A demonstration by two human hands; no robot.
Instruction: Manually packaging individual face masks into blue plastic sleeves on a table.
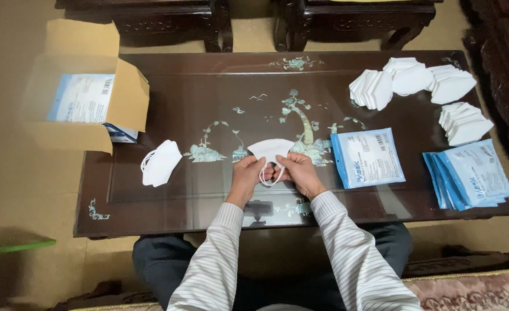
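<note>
At the near middle of the dark inlaid worktop, the left hand and right hand are both closed on one white mask, pinching its lower edge and ear loops between them, the mask fanned out just beyond the fingers. To the left lies another mask, and farther left an open carton overhangs the worktop edge. To the right sits a blue pouch, a pouch stack beyond it, with mask piles at the far right.
</note>
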